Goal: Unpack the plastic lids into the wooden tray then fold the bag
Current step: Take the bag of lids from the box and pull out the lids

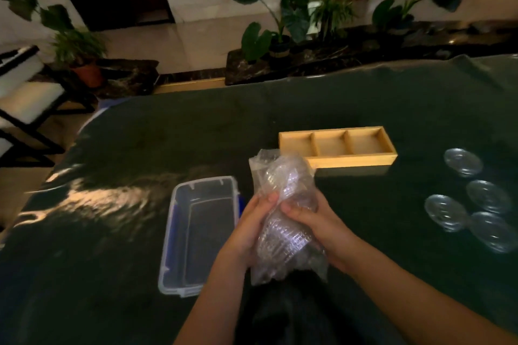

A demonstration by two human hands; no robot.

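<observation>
A clear plastic bag (283,176) stuffed with a stack of clear plastic lids stands upright above the near middle of the table. My left hand (252,230) grips its left side and my right hand (311,221) grips its right side, fingers curled round the stack. The bag's mouth points up and away. Just beyond it lies the wooden tray (350,161) with three compartments, all showing bare wood. Several loose clear lids (464,162) lie on the table at the right.
A clear plastic storage box (173,232) with blue clips sits left of my hands. The table wears a dark green cloth (140,148). Potted plants and a black-framed chair stand beyond the table's far and left edges.
</observation>
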